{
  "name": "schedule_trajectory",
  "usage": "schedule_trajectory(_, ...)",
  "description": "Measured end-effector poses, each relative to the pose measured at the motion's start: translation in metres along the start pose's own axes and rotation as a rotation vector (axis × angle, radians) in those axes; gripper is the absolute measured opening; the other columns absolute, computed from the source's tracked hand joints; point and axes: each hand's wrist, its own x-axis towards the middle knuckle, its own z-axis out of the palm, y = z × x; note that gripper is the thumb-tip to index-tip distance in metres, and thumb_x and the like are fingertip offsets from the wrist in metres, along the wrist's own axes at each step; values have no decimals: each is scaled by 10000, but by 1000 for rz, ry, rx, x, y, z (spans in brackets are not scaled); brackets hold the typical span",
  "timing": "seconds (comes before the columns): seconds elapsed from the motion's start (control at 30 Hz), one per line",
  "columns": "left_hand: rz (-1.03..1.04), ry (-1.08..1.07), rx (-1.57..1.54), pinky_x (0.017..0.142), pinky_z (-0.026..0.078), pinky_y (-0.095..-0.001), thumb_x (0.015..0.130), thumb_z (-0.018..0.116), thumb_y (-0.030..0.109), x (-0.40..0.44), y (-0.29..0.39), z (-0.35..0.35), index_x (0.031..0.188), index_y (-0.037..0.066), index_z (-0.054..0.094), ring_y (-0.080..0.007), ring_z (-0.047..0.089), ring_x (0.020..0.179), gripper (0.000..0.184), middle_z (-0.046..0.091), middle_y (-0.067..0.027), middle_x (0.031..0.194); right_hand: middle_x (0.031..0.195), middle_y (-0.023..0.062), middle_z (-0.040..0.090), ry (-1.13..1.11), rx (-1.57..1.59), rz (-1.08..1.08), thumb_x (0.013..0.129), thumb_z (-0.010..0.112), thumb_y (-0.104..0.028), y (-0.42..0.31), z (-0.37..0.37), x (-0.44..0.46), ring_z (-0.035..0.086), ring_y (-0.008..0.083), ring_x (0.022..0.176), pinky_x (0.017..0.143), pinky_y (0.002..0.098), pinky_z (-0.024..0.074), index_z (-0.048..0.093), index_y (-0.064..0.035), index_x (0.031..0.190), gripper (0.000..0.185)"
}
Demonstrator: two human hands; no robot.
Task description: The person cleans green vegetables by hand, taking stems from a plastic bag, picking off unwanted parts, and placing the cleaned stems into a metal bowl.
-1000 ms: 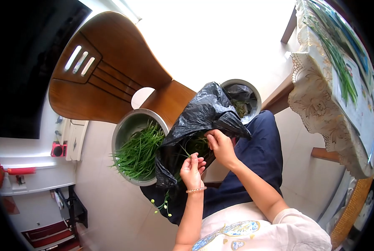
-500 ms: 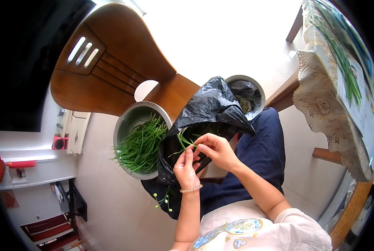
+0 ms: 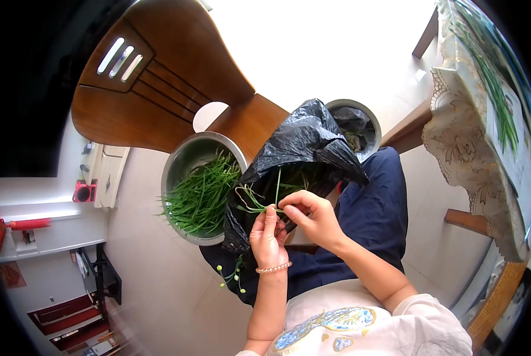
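Observation:
My left hand (image 3: 269,240), with a beaded bracelet at the wrist, pinches thin green stalks (image 3: 253,202) between thumb and fingers. Close against it, my right hand (image 3: 314,218) has thumb and forefinger together on the same stalks. Both hands are over the mouth of a black plastic bag (image 3: 304,139) on my lap, with more greens inside. Left of the bag, cut green stems (image 3: 201,193) fill much of a metal bowl (image 3: 169,172). A few stalks with pale buds (image 3: 237,277) hang below the bag.
A wooden chair (image 3: 164,77) stands behind the bowl. Beyond the bag is a second metal container (image 3: 372,121) lined with plastic. At right, a table with a lace cloth (image 3: 455,142) bears long green stalks (image 3: 497,101).
Both hands have come together at the bag's mouth, and more stalks now show between the fingers. The view has shifted slightly, so the bowl and bag appear higher.

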Motion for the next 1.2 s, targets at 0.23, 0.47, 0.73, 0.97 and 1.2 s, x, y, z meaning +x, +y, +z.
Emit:
schedule_trajectory(0.23,-102,4,-26,519,416,-153,822,626,236,-19,4,-2,911,127,627,-41,570,652,141,619,39,780,817,25,609,-99,416,490,836,607,-181,0,-11,-1,544,58,751,678,213,450,594,10,928,212)
schedule_trajectory(0.47,-22,18,136,531,418,-155,828,620,222,-41,-12,-11,868,98,643,-53,581,656,133,629,17,745,803,24,603,-227,496,579,814,629,-108,-3,-14,-12,552,54,721,668,198,458,574,9,896,153)
schedule_trajectory(0.73,114,20,139,529,418,-154,828,618,158,-46,-6,-8,891,46,644,-50,565,653,131,633,-4,770,822,50,617,-193,678,530,820,619,-103,-18,-19,-20,575,73,729,663,205,487,563,24,904,161)
schedule_trajectory(0.97,238,-23,188,509,433,-149,834,611,163,-44,-2,-2,871,71,635,-43,555,641,102,624,4,786,832,50,615,-220,550,435,786,642,-45,-24,-22,-18,580,82,743,671,211,494,566,23,902,154)
schedule_trajectory(1.2,205,-25,142,572,440,-173,824,624,164,-45,-1,6,867,41,641,-68,585,688,132,641,-19,785,800,77,611,-64,650,407,779,619,5,-22,-19,-17,617,127,706,655,245,515,537,20,878,130)
